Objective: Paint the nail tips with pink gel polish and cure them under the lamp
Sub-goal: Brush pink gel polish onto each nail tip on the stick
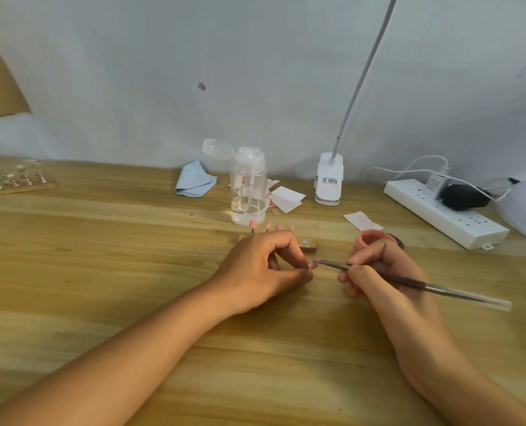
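The left hand (267, 269) is curled, with thumb and forefinger pinching a small nail tip (312, 265). The fingertips cover most of the tip, so its colour and coat are hard to judge. At three o'clock from it, the right hand (378, 269) grips a brush (415, 283) like a pen. The bristle end points to nine o'clock and meets the nail tip, though whether it truly touches cannot be told. The clear rear end of the brush sticks out toward four o'clock. Just behind the right hand's knuckles, at twelve o'clock, stands a pink jar (368, 237). It is half hidden, and a dark shape beside it is too covered to name. At twelve o'clock from the left hand a wooden block (310, 248) is mostly blocked by the fingers. More tips (253, 224) on thin stems rise behind them, and their number is unclear. Farther at twelve o'clock is a clear pump bottle (248, 192) with its lid flipped open and a little liquid at the bottom. A blue cloth (194, 179) lies at its ten o'clock and white paper slips (286, 198) at its three. The lamp (329, 176) is clipped at one o'clock. Its label has red and black print too small to read, and its neck runs out of the top edge. At two o'clock lies a white power strip (446, 213) with a black plug (464, 196). At the table (102, 256)'s far nine o'clock a tray (12, 182) of small stands is blurred and cut off.
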Motion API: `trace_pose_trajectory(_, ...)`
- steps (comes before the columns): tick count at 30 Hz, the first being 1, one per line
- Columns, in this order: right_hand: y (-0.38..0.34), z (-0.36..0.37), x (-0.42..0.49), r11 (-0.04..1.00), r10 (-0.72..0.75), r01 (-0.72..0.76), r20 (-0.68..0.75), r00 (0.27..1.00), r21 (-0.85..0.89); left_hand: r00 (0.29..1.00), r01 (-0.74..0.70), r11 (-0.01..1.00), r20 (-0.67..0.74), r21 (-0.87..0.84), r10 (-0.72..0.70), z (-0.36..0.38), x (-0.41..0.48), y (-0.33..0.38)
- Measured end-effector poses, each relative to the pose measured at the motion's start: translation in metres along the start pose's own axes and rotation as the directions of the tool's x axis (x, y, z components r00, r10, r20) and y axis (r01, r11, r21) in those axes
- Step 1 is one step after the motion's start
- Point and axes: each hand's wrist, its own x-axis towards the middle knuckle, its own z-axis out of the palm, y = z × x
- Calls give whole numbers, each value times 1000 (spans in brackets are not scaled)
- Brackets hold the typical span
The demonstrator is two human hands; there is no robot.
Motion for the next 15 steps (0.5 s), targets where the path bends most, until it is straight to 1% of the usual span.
trace_pose_trajectory(9, -1, 2, 0, 1000, 2, -2, 16, 1000, -1, 1000, -5, 1000, 3, 5, 5, 0, 0, 0)
trace_pose_trajectory(15, -5, 4, -2, 999, 3, -2, 25, 1000, -33, 1000, -7, 999, 4, 33, 7, -1, -1, 2)
